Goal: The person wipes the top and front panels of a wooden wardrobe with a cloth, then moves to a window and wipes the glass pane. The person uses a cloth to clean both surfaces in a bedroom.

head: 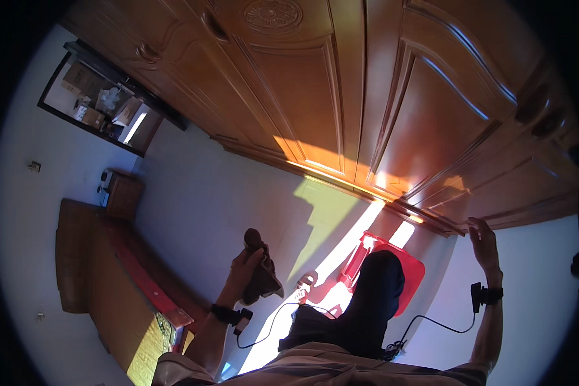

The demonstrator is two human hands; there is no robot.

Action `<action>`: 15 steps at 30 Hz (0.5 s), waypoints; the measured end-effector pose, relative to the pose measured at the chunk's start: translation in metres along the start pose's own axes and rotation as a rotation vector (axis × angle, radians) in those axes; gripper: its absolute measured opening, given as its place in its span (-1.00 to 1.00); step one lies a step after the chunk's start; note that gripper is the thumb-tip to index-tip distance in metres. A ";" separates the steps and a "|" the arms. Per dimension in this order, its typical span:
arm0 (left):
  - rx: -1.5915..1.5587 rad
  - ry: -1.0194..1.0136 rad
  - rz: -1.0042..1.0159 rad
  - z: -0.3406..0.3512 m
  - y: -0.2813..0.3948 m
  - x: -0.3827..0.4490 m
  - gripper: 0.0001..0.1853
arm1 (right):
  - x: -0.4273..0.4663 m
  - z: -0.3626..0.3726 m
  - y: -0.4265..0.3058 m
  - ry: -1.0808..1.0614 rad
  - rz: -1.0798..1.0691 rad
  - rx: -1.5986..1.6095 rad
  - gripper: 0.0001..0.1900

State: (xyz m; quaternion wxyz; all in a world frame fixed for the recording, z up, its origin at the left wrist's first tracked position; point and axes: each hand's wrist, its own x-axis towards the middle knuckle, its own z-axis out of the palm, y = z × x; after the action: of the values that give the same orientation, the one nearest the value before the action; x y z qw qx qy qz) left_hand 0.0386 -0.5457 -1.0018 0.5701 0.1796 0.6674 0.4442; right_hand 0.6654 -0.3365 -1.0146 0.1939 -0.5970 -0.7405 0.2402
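Observation:
My left hand (245, 270) is closed around a crumpled dark brown cloth (263, 282), held up over the floor. Part of the bundle sticks out above the fingers and part hangs below. On the right, my right hand (483, 242) is raised beside the end of a wooden wardrobe (299, 91), its fingers stretched out and holding nothing. Whether the fingertips touch the wardrobe cannot be told. One of my knees (381, 275) is bent over a red plastic stool (412, 280). Below, a sandalled foot (306, 281) shows in the sunlight.
Wrist straps with cables (444, 328) run along both arms. At the left stand a bed frame (120, 289) with a bare board and a small bedside cabinet (125, 195). A dark-framed mirror (91, 123) leans by the wardrobe, reflecting cardboard boxes. Sunlight stripes the floor (198, 193).

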 end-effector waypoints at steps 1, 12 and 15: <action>0.050 -0.050 0.028 -0.009 -0.029 0.035 -0.68 | -0.021 0.029 0.002 0.083 0.015 -0.014 -0.72; -0.091 -0.145 -0.069 -0.163 -0.170 0.007 -0.71 | -0.239 0.231 -0.114 -0.214 0.252 -0.078 -0.73; 0.000 -0.057 -0.134 -0.197 -0.178 0.009 -0.82 | -0.259 0.236 -0.120 -0.131 0.315 -0.108 -0.73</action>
State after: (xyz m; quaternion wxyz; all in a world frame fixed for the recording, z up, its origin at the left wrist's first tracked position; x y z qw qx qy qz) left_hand -0.0976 -0.7120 -1.1583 0.6175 0.1468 0.6613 0.3997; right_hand 0.4900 -0.6394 -1.1351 0.0729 -0.6983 -0.6606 0.2657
